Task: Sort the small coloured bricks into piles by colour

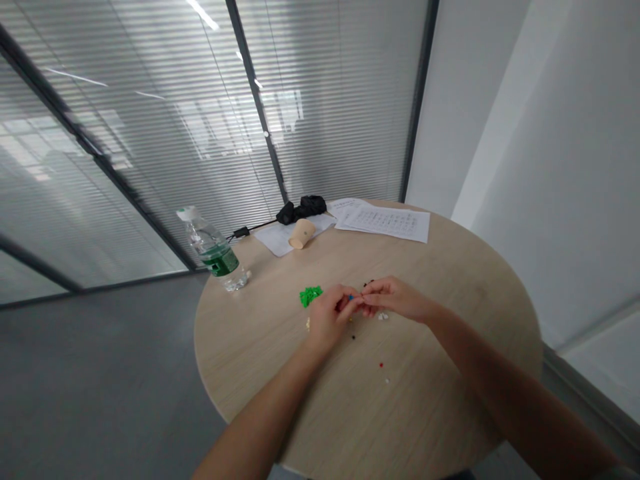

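Over the middle of the round table, my left hand (329, 315) and my right hand (395, 297) meet at their fingertips. A tiny blue piece (351, 297) shows between the closed fingers of my left hand. The fingertips of my right hand are pinched right beside it; what they hold, if anything, is too small to make out. A pile of bright green pieces (310, 295) lies just left of my left hand. Small white pieces (383, 316) lie under my right hand, and some dark pieces (369, 283) show behind it. Cream pieces (308, 325) are partly hidden by my left hand.
Nearer me on the table (240, 347) lie a black bit (353, 337), a red bit (381, 365) and a white bit (387, 381). A large water bottle (217, 257) stands at the left edge. Behind are a tipped paper cup (302, 234), printed sheets (387, 221) and a black bundle (313, 205).
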`<move>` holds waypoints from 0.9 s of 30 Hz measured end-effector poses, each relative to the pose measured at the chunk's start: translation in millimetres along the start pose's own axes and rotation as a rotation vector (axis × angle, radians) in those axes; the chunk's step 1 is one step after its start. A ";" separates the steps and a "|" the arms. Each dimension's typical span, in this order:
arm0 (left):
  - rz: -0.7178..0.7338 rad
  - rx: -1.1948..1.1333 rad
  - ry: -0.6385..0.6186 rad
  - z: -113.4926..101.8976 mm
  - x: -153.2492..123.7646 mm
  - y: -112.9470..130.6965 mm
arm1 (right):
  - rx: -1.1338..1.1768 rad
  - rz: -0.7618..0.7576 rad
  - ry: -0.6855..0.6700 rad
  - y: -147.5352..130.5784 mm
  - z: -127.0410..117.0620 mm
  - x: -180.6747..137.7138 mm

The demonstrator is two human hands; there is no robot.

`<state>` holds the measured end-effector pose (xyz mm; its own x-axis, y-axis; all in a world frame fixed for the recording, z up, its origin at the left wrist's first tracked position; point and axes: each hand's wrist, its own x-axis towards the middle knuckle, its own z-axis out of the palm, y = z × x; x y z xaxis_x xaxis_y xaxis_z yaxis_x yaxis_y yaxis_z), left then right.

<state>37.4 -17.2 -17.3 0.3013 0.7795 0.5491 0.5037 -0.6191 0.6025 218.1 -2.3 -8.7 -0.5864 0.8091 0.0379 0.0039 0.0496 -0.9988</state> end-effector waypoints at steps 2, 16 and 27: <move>0.002 -0.002 -0.003 0.2 0.0 0.2 | -0.002 0.004 -0.001 1.0 -2.1 0.2; 0.102 0.161 -0.240 -0.6 -0.5 -1.8 | -0.574 0.130 0.043 6.9 -34.6 -9.7; 0.363 0.065 -0.719 -5.2 -3.3 10.5 | -0.843 0.326 -0.071 16.5 -47.2 -14.7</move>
<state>37.5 -26.8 -9.8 0.8911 0.4147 0.1841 0.3135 -0.8561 0.4109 265.0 14.3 -24.3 -0.5009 0.8215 -0.2726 0.7539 0.2594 -0.6036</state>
